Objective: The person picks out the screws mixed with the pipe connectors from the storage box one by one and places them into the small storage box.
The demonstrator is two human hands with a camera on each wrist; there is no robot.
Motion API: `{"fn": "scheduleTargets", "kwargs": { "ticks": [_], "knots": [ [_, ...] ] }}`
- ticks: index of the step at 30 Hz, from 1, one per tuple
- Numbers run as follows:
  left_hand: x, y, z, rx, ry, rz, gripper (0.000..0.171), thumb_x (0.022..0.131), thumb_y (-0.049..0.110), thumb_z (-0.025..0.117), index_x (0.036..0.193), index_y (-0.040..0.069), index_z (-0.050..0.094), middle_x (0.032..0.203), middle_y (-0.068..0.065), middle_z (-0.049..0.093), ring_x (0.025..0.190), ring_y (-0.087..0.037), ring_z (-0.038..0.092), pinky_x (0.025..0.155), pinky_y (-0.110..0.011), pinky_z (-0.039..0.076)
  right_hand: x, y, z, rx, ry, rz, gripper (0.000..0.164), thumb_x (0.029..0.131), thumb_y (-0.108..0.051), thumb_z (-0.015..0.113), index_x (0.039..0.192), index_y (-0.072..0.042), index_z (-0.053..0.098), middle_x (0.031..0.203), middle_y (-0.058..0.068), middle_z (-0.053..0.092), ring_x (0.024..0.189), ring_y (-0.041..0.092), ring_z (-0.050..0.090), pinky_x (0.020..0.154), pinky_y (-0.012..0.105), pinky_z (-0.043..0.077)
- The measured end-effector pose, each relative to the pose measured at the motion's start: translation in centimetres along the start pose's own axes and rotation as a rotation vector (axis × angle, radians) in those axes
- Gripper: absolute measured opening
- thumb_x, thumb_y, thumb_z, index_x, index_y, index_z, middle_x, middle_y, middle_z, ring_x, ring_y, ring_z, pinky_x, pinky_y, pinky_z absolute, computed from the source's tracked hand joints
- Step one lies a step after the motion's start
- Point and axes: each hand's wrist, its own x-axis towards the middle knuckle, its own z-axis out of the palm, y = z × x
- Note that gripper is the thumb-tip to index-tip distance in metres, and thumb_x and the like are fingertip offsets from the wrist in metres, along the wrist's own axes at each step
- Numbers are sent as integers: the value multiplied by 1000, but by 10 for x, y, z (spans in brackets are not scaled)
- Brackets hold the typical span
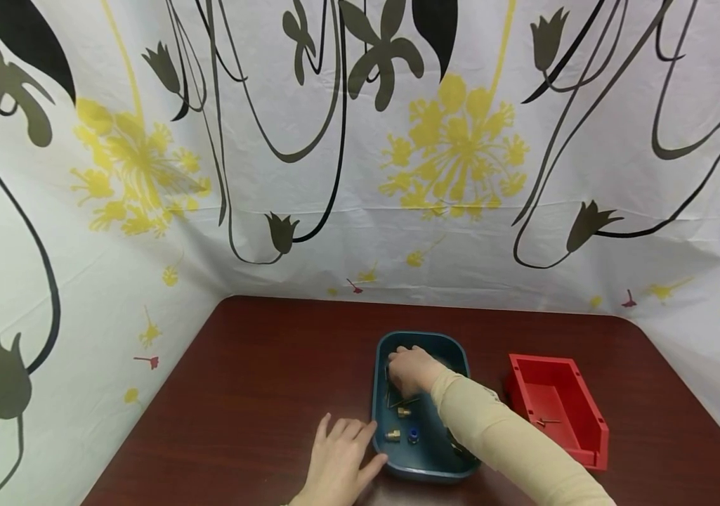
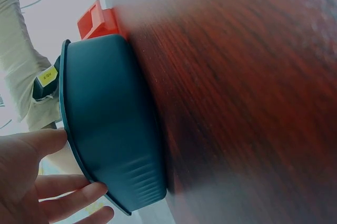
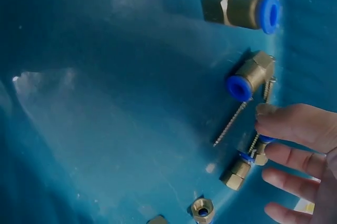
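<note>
My right hand reaches into a dark teal tray. In the right wrist view, its thumb and fingers are spread around a long screw by the tray wall, with no grip plainly visible. A second screw lies beside it. Several brass push-fit tube fittings with blue collars are scattered on the tray floor. At the tray's near left corner my left hand touches the rim, fingers extended; in the left wrist view those fingers rest against the outer wall.
To the right of the tray is a red bin with a small screw inside. Both containers stand on a dark wooden table. A flower-printed curtain hangs behind the table. My right forearm crosses over the tray's right side.
</note>
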Motion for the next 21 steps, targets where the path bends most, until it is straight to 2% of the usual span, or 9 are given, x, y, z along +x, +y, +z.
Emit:
{"fn": "scheduleTargets", "kwargs": {
  "ticks": [7,21],
  "knots": [
    [0,0,1,16,12,10,40,79,45,60,106,15,64,93,4,59,89,-17,52,83,-55,32,-1,-6,5,-15,-33,33,20,65,-22,75,57,-21,57,81,-4,51,80,15,45,75,35,40],
    [0,-1,0,4,-1,1,41,78,45,60,105,15,65,93,4,59,89,-17,52,83,-55,32,4,-11,9,-66,-28,68,17,65,-22,76,62,-18,60,83,-2,53,80,15,46,75,33,41]
  ]
}}
